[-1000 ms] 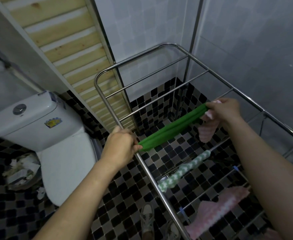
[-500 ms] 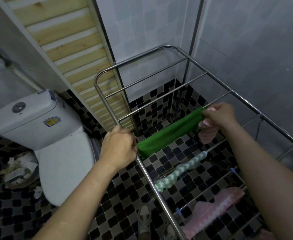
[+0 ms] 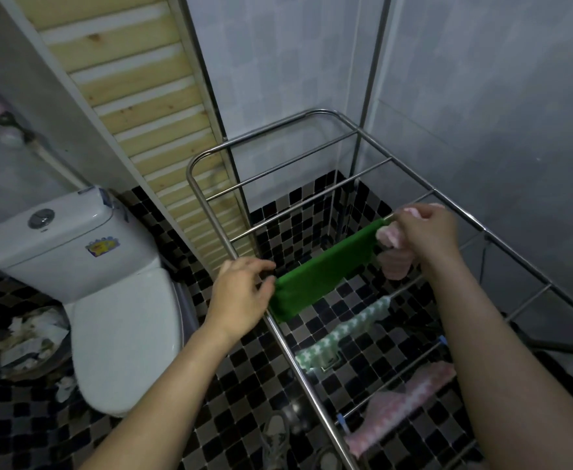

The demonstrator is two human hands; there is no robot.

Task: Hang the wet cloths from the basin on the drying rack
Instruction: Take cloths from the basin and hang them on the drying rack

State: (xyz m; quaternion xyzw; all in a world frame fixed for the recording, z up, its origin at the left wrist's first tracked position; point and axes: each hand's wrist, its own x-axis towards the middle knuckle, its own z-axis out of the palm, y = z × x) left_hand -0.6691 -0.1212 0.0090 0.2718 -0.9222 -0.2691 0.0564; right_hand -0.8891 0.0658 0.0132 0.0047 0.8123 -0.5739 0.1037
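1. Where the green cloth (image 3: 325, 269) hangs folded over a cross rail of the drying rack (image 3: 210, 212), it runs from the rack's left side rail most of the way toward its right side rail.
2. Left hand (image 3: 241, 293): thumb and fingers pinch the cloth's left edge at the rack's left side rail.
3. Right hand (image 3: 427, 232): fingers are curled on the cloth's right edge. A bunched pink cloth (image 3: 395, 266) hangs under this hand.
4. The rack's cross rails beyond the green cloth are bare.
5. Nearer on the rack, a green-and-white patterned cloth (image 3: 342, 334) and a pink patterned cloth (image 3: 403, 405) hang on separate rails, apart from the green cloth.
6. A toilet (image 3: 122, 334) stands just left of the rack.
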